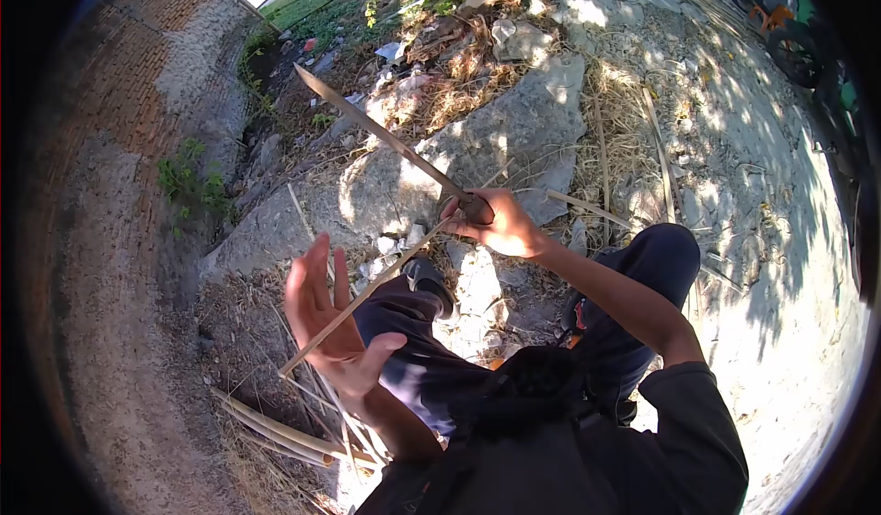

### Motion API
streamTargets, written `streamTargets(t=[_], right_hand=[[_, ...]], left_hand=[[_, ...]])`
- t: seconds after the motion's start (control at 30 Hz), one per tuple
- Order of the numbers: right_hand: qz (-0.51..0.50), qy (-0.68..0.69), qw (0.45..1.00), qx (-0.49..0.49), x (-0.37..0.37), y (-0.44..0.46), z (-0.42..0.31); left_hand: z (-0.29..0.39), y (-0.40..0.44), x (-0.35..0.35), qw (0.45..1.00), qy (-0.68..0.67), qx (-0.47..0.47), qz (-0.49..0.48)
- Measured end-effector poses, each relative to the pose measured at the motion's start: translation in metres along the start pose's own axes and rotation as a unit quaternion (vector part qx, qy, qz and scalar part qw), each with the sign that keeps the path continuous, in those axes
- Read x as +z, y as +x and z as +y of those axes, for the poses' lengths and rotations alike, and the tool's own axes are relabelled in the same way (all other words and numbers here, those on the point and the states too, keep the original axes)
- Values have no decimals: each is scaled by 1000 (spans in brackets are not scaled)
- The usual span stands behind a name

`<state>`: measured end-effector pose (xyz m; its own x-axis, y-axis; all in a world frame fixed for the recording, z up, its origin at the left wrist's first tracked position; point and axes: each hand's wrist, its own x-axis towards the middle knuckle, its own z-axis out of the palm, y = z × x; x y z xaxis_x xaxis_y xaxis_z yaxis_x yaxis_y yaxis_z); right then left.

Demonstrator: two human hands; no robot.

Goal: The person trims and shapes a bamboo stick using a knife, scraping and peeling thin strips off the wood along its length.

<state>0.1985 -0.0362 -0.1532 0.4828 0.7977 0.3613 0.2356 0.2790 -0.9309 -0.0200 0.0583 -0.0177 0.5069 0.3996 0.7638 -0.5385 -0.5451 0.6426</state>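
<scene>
My right hand is closed round the dark handle of a machete, whose long blade points up and to the left. A thin bamboo strip runs from the fingers of that same hand down to the left, passing in front of my left palm. I cannot tell whether the right fingers grip the strip's upper end or only touch it. My left hand is open, palm up, its fingers spread and not wrapped round the strip.
Several bamboo pieces lie by my left leg. A large stone slab lies ahead, with dry shavings and loose sticks to its right. At far left stands a brick wall, with a small green plant near it.
</scene>
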Motion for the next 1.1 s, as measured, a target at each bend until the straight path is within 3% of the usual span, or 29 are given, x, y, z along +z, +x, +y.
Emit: streamTargets(t=[0.03, 0.13, 0.23, 0.33, 0.43, 0.5, 0.6, 0.87, 1.1], right_hand=[[2, 0, 1000, 0, -1, -1, 1], [2, 55, 998, 35, 1, -3, 10], [30, 94, 995, -18, 7, -2, 18], [6, -2, 1000, -7, -2, -8, -3], [-2, -57, 997, 45, -5, -14, -14], [14, -124, 992, -1, -3, -22, -12], [43, -84, 993, -64, 9, -36, -9], [-40, -106, 993, 14, 24, -58, -20], [-60, -84, 995, -13, 31, -52, -28]], left_hand=[[-6, -8, 2, 995, 68, -65, -28], [-23, -30, 7, 991, 109, -76, -17], [-27, -35, 15, 988, 126, -71, 50], [-22, -33, 18, 985, 130, -87, 72], [-23, -37, 17, 981, 162, -73, 83], [-23, -41, 18, 977, 172, -72, 100], [-26, -47, 17, 973, 191, -60, 116], [-27, -52, 22, 965, 214, -81, 128], [-36, -57, 21, 967, 216, -22, 136]])
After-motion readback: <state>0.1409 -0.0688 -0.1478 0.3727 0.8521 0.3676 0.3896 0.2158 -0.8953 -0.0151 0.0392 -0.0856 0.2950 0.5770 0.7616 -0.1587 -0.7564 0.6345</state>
